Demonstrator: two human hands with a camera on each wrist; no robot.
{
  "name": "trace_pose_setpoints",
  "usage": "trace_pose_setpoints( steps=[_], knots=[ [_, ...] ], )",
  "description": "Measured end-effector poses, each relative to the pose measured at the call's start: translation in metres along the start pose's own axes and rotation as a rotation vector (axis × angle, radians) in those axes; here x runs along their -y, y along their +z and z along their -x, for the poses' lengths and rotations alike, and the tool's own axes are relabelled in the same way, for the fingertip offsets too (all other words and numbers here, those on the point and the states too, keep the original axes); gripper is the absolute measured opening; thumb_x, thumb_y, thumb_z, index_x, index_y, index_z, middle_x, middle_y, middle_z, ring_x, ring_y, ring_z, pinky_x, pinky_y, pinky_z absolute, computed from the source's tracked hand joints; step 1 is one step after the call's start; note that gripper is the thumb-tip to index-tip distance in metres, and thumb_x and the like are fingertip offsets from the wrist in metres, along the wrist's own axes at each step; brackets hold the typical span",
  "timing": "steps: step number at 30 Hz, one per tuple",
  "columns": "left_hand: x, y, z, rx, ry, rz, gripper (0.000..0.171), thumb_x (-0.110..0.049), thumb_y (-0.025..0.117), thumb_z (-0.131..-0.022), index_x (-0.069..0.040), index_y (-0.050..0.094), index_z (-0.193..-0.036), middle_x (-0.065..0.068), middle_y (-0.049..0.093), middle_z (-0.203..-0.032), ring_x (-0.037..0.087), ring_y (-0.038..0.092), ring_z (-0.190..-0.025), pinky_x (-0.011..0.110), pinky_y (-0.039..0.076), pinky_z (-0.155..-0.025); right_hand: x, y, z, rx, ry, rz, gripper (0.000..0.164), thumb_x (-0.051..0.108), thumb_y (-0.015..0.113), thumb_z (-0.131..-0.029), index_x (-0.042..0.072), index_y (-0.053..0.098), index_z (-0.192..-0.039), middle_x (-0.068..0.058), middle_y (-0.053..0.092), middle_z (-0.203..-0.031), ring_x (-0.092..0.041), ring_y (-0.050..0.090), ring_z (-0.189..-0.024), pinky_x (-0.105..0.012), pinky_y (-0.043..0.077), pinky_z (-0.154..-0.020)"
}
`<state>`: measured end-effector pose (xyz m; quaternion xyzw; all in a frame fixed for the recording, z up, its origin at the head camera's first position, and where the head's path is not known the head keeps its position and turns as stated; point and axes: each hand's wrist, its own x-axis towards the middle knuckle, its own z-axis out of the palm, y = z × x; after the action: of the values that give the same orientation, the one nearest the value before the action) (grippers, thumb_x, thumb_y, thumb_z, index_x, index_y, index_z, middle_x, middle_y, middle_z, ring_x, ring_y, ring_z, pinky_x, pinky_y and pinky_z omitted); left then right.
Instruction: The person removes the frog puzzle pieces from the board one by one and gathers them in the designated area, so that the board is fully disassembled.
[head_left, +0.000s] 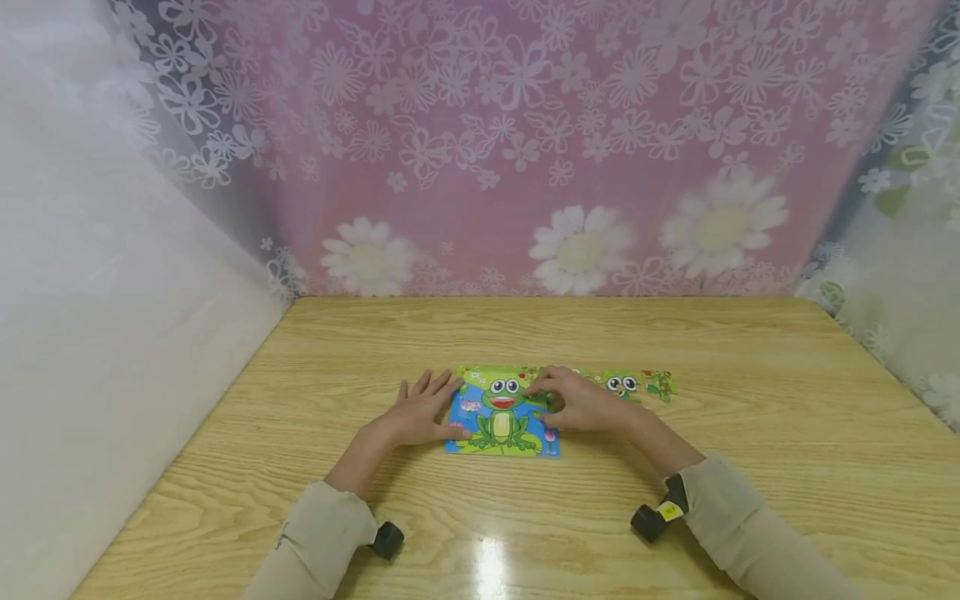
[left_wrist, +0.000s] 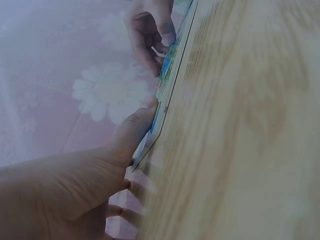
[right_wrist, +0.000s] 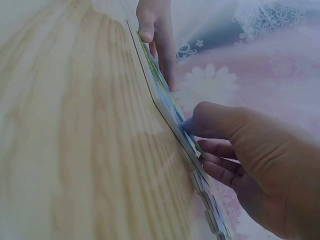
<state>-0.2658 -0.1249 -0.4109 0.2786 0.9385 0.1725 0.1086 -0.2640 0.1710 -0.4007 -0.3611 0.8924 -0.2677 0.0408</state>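
Observation:
A frog picture puzzle (head_left: 504,417) lies flat on the wooden table between the two hands. My left hand (head_left: 423,414) rests at its left side, thumb on the lower left of the picture and the other fingers spread along the left edge. At the right edge, my right hand (head_left: 581,402) pinches a puzzle piece (right_wrist: 201,150) between thumb and fingers. That piece is mostly covered by the hand, and its end juts past the board's rim in the right wrist view. In the left wrist view the left thumb presses on the board's edge.
Loose puzzle pieces (head_left: 660,385) lie to the right of the board, one showing a pair of cartoon eyes (head_left: 621,384). A pink flowered curtain (head_left: 480,167) hangs behind the wooden table (head_left: 300,358). Pale cloth (head_left: 112,292) stands along the left side.

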Motion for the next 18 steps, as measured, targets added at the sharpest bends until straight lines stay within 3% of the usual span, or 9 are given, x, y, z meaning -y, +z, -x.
trace_pose_setpoints(
  steps=[11,18],
  knots=[
    [-0.005,-0.004,0.003,0.012,0.009,0.015,0.09,-0.06,0.058,-0.081,-0.014,0.019,-0.148,0.01,0.007,-0.152,0.035,-0.004,-0.136,0.06,-0.007,-0.101,-0.001,-0.003,0.002,-0.002,0.028,-0.01,0.039,0.012,0.063,-0.081,0.009,0.06,-0.12,-0.003,0.05,-0.115,-0.018,0.048,-0.094,-0.035,0.044,-0.076],
    [-0.003,-0.003,0.003,0.008,0.008,0.007,0.09,-0.06,0.057,-0.081,-0.014,0.019,-0.148,0.01,0.006,-0.152,0.035,-0.004,-0.136,0.06,-0.007,-0.101,-0.002,-0.012,0.006,-0.023,-0.019,-0.009,0.041,0.008,0.063,-0.079,0.004,0.059,-0.121,-0.009,0.05,-0.113,-0.017,0.049,-0.085,-0.032,0.046,-0.071]
  ],
)
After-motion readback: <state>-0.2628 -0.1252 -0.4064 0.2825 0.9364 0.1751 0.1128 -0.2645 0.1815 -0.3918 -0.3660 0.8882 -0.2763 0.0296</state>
